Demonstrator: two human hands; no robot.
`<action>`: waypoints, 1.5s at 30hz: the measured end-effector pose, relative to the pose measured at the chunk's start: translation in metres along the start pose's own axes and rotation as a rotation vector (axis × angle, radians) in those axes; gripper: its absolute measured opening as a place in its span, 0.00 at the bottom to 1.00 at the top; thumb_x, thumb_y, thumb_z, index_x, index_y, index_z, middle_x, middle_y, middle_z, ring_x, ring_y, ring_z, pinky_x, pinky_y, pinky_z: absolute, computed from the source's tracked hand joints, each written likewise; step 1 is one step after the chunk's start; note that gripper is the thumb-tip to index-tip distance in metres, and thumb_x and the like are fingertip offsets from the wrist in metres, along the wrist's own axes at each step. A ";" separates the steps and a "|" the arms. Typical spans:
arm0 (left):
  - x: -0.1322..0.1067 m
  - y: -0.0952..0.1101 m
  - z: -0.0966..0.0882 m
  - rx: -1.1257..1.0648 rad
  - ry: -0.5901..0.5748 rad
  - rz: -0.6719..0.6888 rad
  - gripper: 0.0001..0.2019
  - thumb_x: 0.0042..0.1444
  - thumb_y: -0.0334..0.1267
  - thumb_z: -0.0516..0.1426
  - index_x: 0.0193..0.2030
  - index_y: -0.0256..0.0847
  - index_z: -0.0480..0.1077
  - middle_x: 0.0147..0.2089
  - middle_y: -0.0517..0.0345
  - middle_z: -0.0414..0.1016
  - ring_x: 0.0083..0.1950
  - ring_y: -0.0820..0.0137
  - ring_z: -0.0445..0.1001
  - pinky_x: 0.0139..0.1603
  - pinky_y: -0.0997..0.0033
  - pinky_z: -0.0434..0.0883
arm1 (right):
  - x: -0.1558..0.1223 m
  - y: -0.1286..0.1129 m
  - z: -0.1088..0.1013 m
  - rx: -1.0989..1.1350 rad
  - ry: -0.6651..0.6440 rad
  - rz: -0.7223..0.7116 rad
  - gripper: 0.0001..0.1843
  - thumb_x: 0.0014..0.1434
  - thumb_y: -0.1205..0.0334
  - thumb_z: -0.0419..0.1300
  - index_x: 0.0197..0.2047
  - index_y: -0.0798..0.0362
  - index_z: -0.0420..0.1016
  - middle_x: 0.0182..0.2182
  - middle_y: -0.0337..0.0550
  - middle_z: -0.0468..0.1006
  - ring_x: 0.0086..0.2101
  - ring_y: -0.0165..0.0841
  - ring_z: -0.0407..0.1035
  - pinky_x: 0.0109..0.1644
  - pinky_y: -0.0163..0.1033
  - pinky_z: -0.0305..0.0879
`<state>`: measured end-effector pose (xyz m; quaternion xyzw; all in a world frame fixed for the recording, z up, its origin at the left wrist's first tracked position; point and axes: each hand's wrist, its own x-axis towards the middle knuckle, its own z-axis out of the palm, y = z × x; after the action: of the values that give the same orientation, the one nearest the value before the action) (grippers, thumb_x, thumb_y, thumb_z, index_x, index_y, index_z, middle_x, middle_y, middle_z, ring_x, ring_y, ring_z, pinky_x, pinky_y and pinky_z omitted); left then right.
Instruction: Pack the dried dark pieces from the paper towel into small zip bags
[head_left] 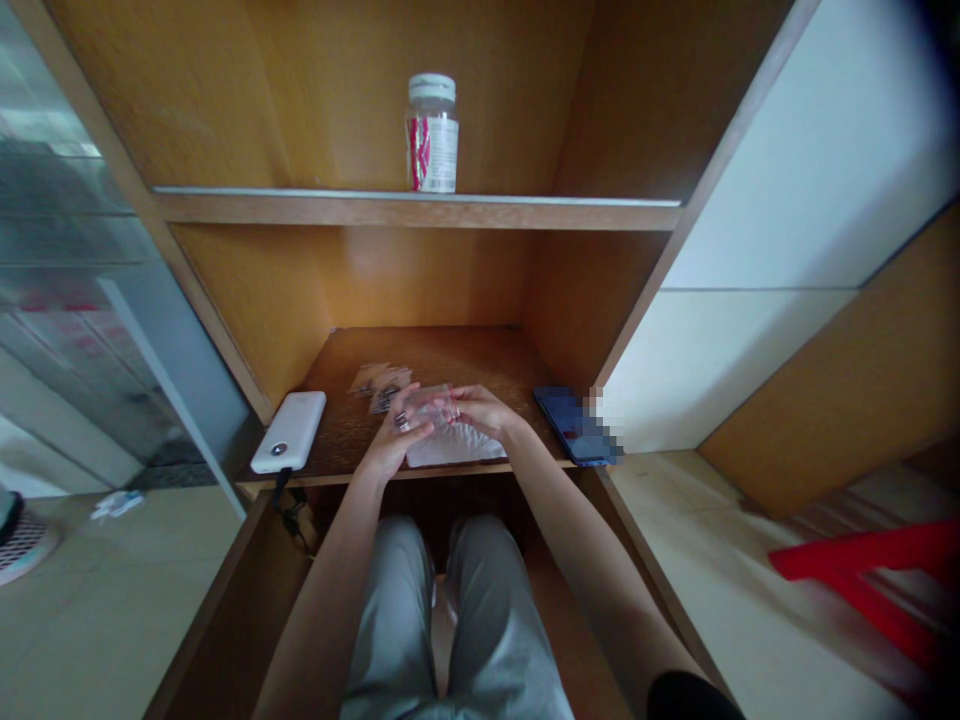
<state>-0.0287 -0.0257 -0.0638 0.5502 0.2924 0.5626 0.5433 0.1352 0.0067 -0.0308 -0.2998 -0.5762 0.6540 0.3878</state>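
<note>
Two hands, the left hand (394,442) and the right hand (484,412), pinch a small clear bag (433,405) with bent fingers, just above white paper (455,447) near the front edge of the wooden shelf (450,352).

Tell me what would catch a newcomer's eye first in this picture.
A jar with a white lid and red-and-white label stands alone on the upper wooden shelf. Below it, on the lower shelf, the person's left hand and right hand hold a small clear plastic packet. A white power bank lies to the left, and a blue phone lies to the right.
</note>
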 end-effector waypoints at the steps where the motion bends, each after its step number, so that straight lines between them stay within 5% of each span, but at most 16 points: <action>1: 0.000 0.000 0.000 -0.014 -0.002 -0.003 0.34 0.43 0.34 0.62 0.57 0.47 0.55 0.55 0.48 0.66 0.52 0.62 0.69 0.47 0.61 0.69 | 0.000 0.000 0.000 -0.003 -0.004 0.003 0.15 0.43 0.58 0.65 0.35 0.57 0.77 0.28 0.41 0.77 0.24 0.24 0.66 0.30 0.31 0.62; 18: 0.008 -0.005 -0.005 -0.178 0.038 -0.006 0.22 0.46 0.33 0.61 0.49 0.40 0.61 0.50 0.48 0.70 0.49 0.63 0.71 0.48 0.59 0.68 | 0.004 0.013 0.004 0.124 -0.004 -0.065 0.13 0.42 0.58 0.66 0.33 0.55 0.76 0.28 0.40 0.76 0.25 0.26 0.66 0.33 0.35 0.63; 25: 0.002 0.002 -0.013 -0.260 0.034 -0.050 0.18 0.49 0.32 0.59 0.47 0.43 0.61 0.50 0.51 0.71 0.48 0.64 0.72 0.46 0.61 0.68 | 0.011 0.022 -0.002 0.132 0.139 -0.109 0.10 0.46 0.58 0.62 0.32 0.53 0.74 0.30 0.40 0.76 0.27 0.27 0.68 0.32 0.34 0.64; 30: -0.001 0.000 -0.016 -0.226 0.058 -0.096 0.18 0.50 0.34 0.59 0.48 0.44 0.61 0.51 0.51 0.70 0.44 0.63 0.74 0.42 0.61 0.70 | 0.020 0.030 -0.007 -0.367 0.385 -0.157 0.06 0.51 0.65 0.55 0.30 0.54 0.73 0.31 0.43 0.76 0.31 0.29 0.69 0.38 0.36 0.64; 35: 0.000 0.001 -0.019 -0.235 0.055 -0.087 0.17 0.49 0.34 0.59 0.47 0.41 0.61 0.47 0.51 0.73 0.44 0.65 0.74 0.50 0.57 0.67 | 0.012 0.033 -0.003 -0.995 0.227 -0.104 0.11 0.49 0.68 0.57 0.38 0.56 0.75 0.39 0.49 0.76 0.40 0.36 0.69 0.47 0.38 0.61; 45: 0.002 0.008 -0.035 -0.218 0.101 -0.093 0.16 0.48 0.32 0.60 0.44 0.41 0.63 0.45 0.52 0.74 0.45 0.66 0.74 0.54 0.57 0.63 | 0.007 0.043 0.003 -1.211 0.209 -0.094 0.17 0.52 0.66 0.56 0.46 0.61 0.72 0.47 0.54 0.72 0.48 0.37 0.64 0.54 0.37 0.55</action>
<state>-0.0638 -0.0159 -0.0637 0.4448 0.2816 0.5922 0.6101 0.1224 0.0093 -0.0725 -0.5036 -0.8167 0.1599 0.2317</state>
